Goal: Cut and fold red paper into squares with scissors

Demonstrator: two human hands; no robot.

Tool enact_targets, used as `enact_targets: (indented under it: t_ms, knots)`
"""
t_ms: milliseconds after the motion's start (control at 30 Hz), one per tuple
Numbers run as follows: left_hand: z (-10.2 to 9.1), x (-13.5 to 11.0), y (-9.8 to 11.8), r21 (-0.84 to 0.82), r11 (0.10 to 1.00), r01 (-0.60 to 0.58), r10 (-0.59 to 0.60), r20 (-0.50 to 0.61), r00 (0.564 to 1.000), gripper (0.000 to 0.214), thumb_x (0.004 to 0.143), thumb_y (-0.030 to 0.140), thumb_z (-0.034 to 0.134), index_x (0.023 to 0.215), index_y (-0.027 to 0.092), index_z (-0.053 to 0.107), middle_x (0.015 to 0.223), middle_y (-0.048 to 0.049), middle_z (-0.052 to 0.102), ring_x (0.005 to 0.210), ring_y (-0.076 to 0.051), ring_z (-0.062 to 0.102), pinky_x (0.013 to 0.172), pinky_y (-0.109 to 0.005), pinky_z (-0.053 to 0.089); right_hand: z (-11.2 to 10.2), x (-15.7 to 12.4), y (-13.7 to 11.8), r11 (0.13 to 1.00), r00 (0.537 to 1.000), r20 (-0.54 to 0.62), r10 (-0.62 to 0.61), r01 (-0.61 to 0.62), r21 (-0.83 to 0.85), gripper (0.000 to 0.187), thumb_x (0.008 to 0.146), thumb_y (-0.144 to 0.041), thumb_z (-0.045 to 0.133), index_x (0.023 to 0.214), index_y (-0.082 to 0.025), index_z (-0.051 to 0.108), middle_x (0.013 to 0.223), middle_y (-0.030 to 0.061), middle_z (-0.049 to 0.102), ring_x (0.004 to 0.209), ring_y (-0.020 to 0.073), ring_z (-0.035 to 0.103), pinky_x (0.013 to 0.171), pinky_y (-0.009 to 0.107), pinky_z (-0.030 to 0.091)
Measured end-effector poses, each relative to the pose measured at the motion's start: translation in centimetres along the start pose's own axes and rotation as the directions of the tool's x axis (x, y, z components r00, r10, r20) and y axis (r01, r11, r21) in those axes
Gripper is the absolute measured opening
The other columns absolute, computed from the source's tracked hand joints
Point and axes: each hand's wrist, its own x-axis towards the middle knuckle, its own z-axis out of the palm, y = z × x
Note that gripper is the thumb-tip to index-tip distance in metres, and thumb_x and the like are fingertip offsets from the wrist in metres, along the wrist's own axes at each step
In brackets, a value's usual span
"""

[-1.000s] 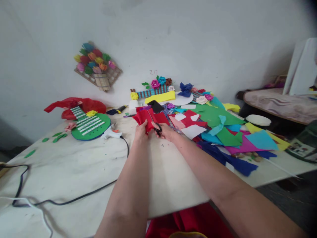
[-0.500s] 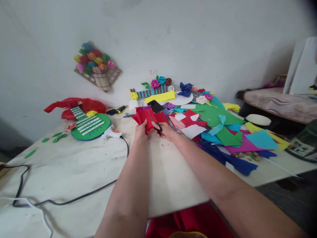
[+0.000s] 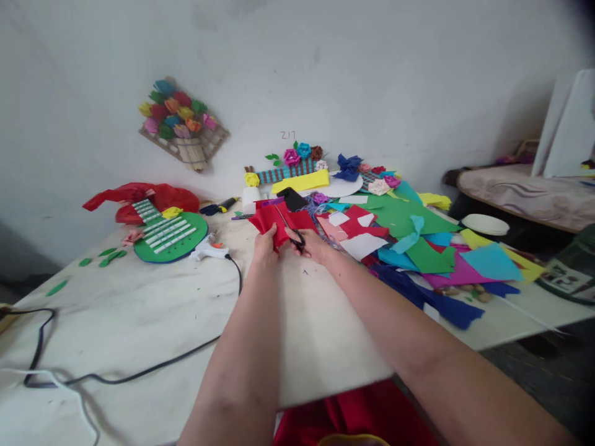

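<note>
Red crepe paper point(image 3: 263, 218) is pinched in my left hand point(image 3: 266, 243), the thumb on top of it. My right hand point(image 3: 312, 244) is closed round the black handles of a pair of scissors point(image 3: 298, 240). The blades point away from me and to the left, lying across the red paper. Both hands are close together above the middle of the table. How far the blades are apart is too small to tell. Just right of the scissors lie red scraps with white pieces point(image 3: 357, 220).
A white glue gun point(image 3: 209, 249) with a black cord point(image 3: 153, 365) rests left of my hands, beside a green round board point(image 3: 162, 238). Many coloured paper sheets point(image 3: 413, 214) cover the right side. A pale plate point(image 3: 485, 224) and a large bottle point(image 3: 569, 272) stand far right.
</note>
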Motion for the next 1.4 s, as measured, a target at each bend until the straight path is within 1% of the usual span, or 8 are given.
enact_targets:
  t_ms: [133, 333, 667, 800, 933, 1033, 1200, 1400]
  knots:
    - [0.1, -0.2, 0.1, -0.007, 1.0, -0.01, 0.01, 0.014, 1.0, 0.004, 0.073, 0.006, 0.059, 0.073, 0.01, 0.058, 0.053, -0.0024, 0.06, 0.046, -0.011, 0.058, 0.045, -0.018, 0.047, 0.1, 0.0, 0.0, 1.0, 1.0, -0.011, 0.005, -0.004, 0.005, 0.043, 0.064, -0.054, 0.067, 0.061, -0.016, 0.047, 0.051, -0.0032, 0.048, 0.036, 0.0044, 0.042, 0.028, 0.016, 0.017]
    - [0.0, 0.0, 0.0, -0.009, 1.0, 0.006, -0.006, -0.005, 1.0, 0.004, 0.073, 0.006, 0.059, 0.073, 0.01, 0.058, 0.053, -0.0021, 0.059, 0.044, -0.012, 0.057, 0.043, -0.018, 0.047, 0.3, 0.0, -0.2, 1.0, 0.999, -0.03, 0.019, -0.019, 0.016, 0.042, 0.063, -0.051, 0.069, 0.062, -0.016, 0.046, 0.05, -0.0056, 0.047, 0.037, 0.0029, 0.04, 0.035, 0.016, 0.026]
    - [0.0, 0.3, 0.1, -0.057, 0.998, 0.025, -0.025, -0.012, 1.0, 0.005, 0.073, 0.006, 0.059, 0.073, 0.01, 0.058, 0.058, -0.0045, 0.062, 0.047, -0.014, 0.06, 0.044, -0.021, 0.049, 0.4, 0.5, 0.3, 1.0, 0.997, -0.074, 0.011, -0.01, 0.008, 0.039, 0.065, -0.049, 0.068, 0.063, -0.015, 0.05, 0.05, -0.0049, 0.048, 0.036, 0.0032, 0.038, 0.034, 0.017, 0.027]
    - [0.0, 0.1, 0.0, -0.078, 0.997, -0.013, 0.013, -0.001, 1.0, 0.005, 0.074, 0.006, 0.059, 0.072, 0.011, 0.058, 0.059, -0.0043, 0.063, 0.049, -0.014, 0.06, 0.049, -0.022, 0.051, 0.4, 0.0, -0.2, 0.999, 1.0, -0.029, 0.01, -0.009, 0.044, 0.04, 0.065, -0.05, 0.068, 0.061, -0.016, 0.048, 0.051, -0.0042, 0.049, 0.036, 0.0034, 0.04, 0.032, 0.016, 0.026]
    - [0.0, -0.1, -0.1, -0.086, 0.994, -0.061, 0.064, 0.033, 0.997, 0.004, 0.074, 0.007, 0.059, 0.073, 0.011, 0.059, 0.063, -0.0052, 0.064, 0.052, -0.014, 0.062, 0.055, -0.024, 0.052, 0.1, -0.4, -0.8, 0.998, 0.999, 0.032, 0.019, -0.02, 0.06, 0.046, 0.065, -0.059, 0.064, 0.062, -0.015, 0.048, 0.053, -0.0017, 0.053, 0.037, 0.0048, 0.044, 0.028, 0.016, 0.019]
    - [-0.1, -0.2, -0.1, -0.094, 0.992, -0.082, 0.086, 0.036, 0.996, 0.002, 0.074, 0.009, 0.061, 0.074, 0.011, 0.059, 0.064, -0.0055, 0.065, 0.052, -0.014, 0.062, 0.055, -0.024, 0.052, -0.2, -0.6, -1.1, 0.998, 0.996, 0.088, 0.014, -0.019, 0.057, 0.049, 0.065, -0.062, 0.062, 0.064, -0.015, 0.049, 0.053, -0.0009, 0.054, 0.037, 0.0051, 0.046, 0.027, 0.016, 0.017]
    - [-0.5, 0.0, 0.1, -0.117, 0.989, -0.094, 0.102, 0.067, 0.993, 0.001, 0.074, 0.01, 0.06, 0.075, 0.011, 0.06, 0.065, -0.0057, 0.065, 0.054, -0.014, 0.062, 0.056, -0.024, 0.052, -0.4, -0.4, -1.7, 1.0, 0.989, 0.148, 0.016, -0.015, -0.007, 0.05, 0.066, -0.064, 0.059, 0.066, -0.015, 0.051, 0.053, -0.0003, 0.056, 0.037, 0.0061, 0.047, 0.028, 0.016, 0.019]
    - [-0.8, 0.1, 0.3, -0.134, 0.989, -0.055, 0.066, 0.082, 0.994, 0.002, 0.076, 0.01, 0.058, 0.075, 0.011, 0.059, 0.066, -0.0054, 0.065, 0.053, -0.013, 0.061, 0.054, -0.021, 0.051, -0.3, 0.7, -2.9, 0.999, 0.972, 0.235, 0.006, 0.002, -0.035, 0.048, 0.067, -0.061, 0.06, 0.069, -0.014, 0.053, 0.053, 0.0006, 0.058, 0.037, 0.007, 0.049, 0.029, 0.017, 0.018]
